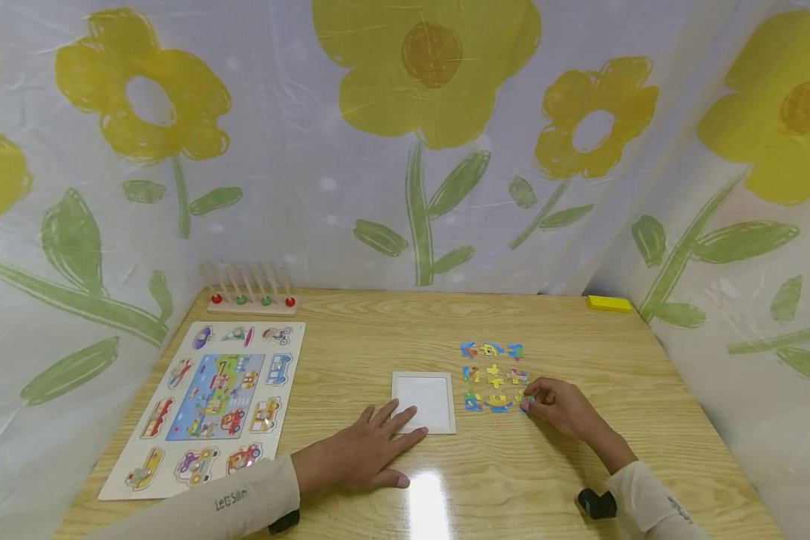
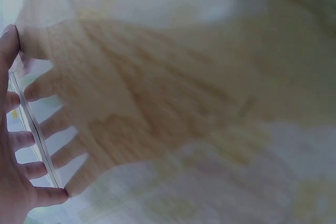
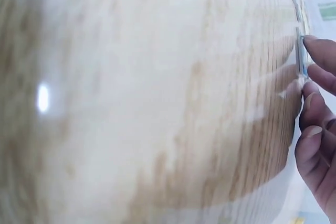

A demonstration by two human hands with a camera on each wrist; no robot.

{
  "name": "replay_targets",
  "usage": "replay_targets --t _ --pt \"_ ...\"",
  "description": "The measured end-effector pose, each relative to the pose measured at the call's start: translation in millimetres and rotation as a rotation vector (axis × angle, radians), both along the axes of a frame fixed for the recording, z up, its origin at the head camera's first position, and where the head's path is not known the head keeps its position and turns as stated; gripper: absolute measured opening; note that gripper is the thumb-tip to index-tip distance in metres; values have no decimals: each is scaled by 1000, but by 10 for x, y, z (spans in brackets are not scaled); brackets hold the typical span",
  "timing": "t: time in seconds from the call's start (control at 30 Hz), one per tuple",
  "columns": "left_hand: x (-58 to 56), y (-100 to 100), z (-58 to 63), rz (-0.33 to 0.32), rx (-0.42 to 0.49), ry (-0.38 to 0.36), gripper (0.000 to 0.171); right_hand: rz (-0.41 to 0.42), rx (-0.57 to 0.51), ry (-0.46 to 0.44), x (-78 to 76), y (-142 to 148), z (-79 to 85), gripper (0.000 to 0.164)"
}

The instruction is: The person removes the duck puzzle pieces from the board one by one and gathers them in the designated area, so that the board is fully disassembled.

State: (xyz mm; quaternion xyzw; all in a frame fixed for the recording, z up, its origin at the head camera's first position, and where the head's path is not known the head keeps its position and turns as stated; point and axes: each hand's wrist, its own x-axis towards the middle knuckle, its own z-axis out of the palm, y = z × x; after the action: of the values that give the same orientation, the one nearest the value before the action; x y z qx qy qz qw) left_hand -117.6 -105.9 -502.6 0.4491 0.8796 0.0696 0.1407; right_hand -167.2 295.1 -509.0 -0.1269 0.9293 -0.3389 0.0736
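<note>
Several colourful jigsaw puzzle pieces [image 1: 498, 403] lie in three spaced rows right of the table's middle. My right hand [image 1: 563, 409] pinches the puzzle piece [image 1: 524, 406] at the near right corner of these rows; fingers partly cover it. In the right wrist view, the fingertips [image 3: 310, 39] meet a thin edge low at the tabletop. My left hand [image 1: 364, 454] lies with fingers spread, its fingertips on the near left part of a square white puzzle tray [image 1: 454, 405]. The left wrist view shows the spread fingers [image 2: 50, 196] and their reflection.
At left lies a large picture peg board [image 1: 175, 480] with vehicle pieces. Behind it stands a wooden rack [image 1: 253, 306] of upright rods with red and green beads. A yellow block [image 1: 609, 303] sits at the back right corner. Flower-printed curtains [image 1: 277, 150] enclose the wooden table [image 1: 364, 330].
</note>
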Motion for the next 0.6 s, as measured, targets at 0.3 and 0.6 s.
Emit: replay_targets --t 0.3,0.6 --pt "3 -10 47 -4 -19 2 71 23 -8 3 -1 22 46 23" --pt "-30 -92 92 7 8 19 67 -11 -27 -19 6 68 189 39"
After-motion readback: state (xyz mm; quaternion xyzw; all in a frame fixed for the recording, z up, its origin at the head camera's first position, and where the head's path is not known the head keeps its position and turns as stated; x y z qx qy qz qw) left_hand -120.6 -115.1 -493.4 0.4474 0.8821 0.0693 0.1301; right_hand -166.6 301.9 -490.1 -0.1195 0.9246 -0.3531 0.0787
